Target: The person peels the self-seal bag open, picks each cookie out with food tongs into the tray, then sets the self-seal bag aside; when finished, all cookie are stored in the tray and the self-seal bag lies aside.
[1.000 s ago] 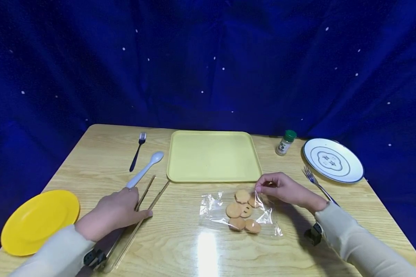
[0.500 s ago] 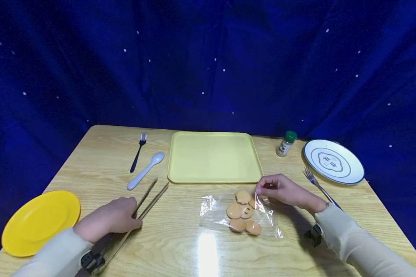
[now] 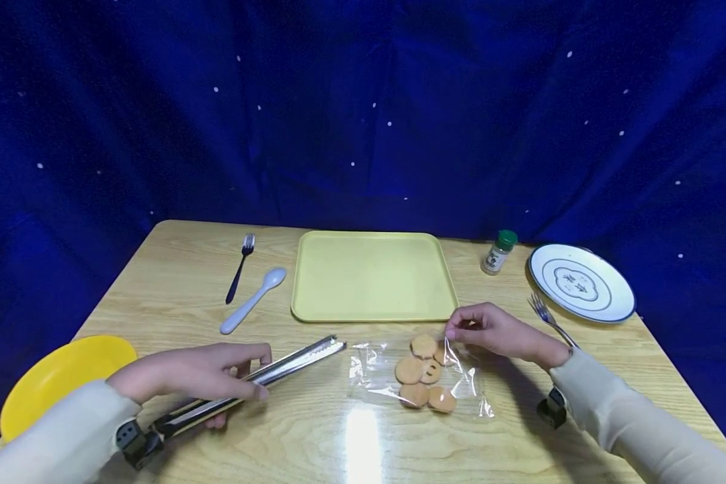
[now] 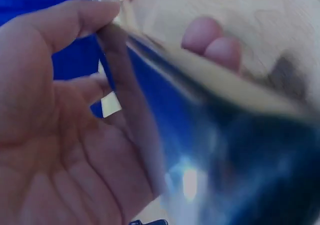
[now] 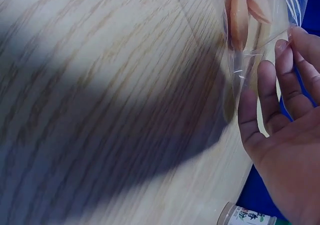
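Note:
My left hand (image 3: pixel 202 371) grips a pair of shiny metal tongs (image 3: pixel 293 363), whose tips point toward a clear plastic bag (image 3: pixel 372 373). The left wrist view shows the thumb and fingers around the tongs (image 4: pixel 175 115), which are blurred up close. Several round biscuits (image 3: pixel 409 370) lie inside the bag on the table. At the bag's upper right edge, my right hand (image 3: pixel 501 333) pinches the plastic between thumb and index finger. In the right wrist view, biscuits (image 5: pixel 239 20) show through the film beyond the right hand (image 5: pixel 295 130).
Behind the bag lies a pale yellow tray (image 3: pixel 375 275). On the left are a yellow plate (image 3: pixel 66 380), a pale spoon (image 3: pixel 251 302) and a dark-handled fork (image 3: pixel 238 272). A green-capped shaker (image 3: pixel 497 253), a white plate (image 3: pixel 605 286) and a metal fork (image 3: pixel 547 312) stand or lie at right.
The tongs have been lifted and swung rightward, their tips now near the bag's left edge and closer together. My left hand has turned with them. The right hand keeps its pinch on the bag.

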`<state>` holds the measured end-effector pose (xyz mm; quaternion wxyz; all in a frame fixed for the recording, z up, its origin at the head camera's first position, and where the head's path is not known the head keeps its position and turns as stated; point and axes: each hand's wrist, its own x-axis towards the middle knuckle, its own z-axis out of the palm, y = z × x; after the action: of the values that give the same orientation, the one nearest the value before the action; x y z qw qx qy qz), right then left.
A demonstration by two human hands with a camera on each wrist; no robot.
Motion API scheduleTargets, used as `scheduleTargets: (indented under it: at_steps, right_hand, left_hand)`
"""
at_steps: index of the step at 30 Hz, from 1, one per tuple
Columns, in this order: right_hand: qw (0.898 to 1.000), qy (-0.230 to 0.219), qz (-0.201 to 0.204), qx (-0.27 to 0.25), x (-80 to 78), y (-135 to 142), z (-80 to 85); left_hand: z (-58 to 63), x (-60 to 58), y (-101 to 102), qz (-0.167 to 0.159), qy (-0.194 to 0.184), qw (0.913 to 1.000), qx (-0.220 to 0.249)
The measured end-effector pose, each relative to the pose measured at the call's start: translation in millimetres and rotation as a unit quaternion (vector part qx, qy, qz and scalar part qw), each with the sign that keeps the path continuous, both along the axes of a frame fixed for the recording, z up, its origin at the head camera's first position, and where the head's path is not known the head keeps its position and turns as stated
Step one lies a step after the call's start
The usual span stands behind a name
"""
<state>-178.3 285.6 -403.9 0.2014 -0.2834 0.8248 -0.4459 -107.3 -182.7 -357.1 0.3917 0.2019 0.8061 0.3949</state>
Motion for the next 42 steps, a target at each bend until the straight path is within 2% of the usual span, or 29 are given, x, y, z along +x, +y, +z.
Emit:
scheduleTargets:
  at_steps: [1,3,8,11,17,23,29,34,42]
  right_hand:
    - [1.0,0.002,0.003,0.003,-0.4,0,0.2]
    - [1.0,0.005,0.008,0.009,-1.0,-1,1.5]
    - [1.0,-0.008,0.016,0.014,-1.7,-1,4.5]
    - [1.0,-0.012,0.018,0.019,-2.5,-2,5.7]
    - [1.0,-0.016,0.016,0.021,-2.9,-3,8.6]
    - [0.999,-0.026,0.018,0.016,-3.1,-3,8.9]
    - [0.999,-0.02,0.015,0.021,-3.0,-2,9.0]
    - [0.999,-0.029,0.015,0.016,-2.1,-1,8.7]
    - [0.999,-0.033,0.016,0.012,-3.2,-4,9.1]
  left_hand:
    - [-1.4,0.6,2,-0.001,-0.015,0.9999,-0.002]
    - [-3.9,0.8,6,-0.01,-0.021,0.9997,-0.009]
    - [-7.8,-1.7,19,-0.046,0.024,0.9978,-0.042]
    - [-9.3,-5.3,25,-0.057,0.037,0.996,-0.057]
    - [-12.0,-17.7,30,-0.052,0.045,0.9952,-0.07]
    - [-13.4,-28.9,23,-0.039,0.022,0.9972,-0.061]
    - [-17.1,-31.7,21,-0.04,0.018,0.9982,-0.04]
    - [-21.3,-32.7,39,-0.059,0.026,0.9978,-0.019]
    - [-24.2,-40.9,75,-0.06,0.062,0.9961,-0.018]
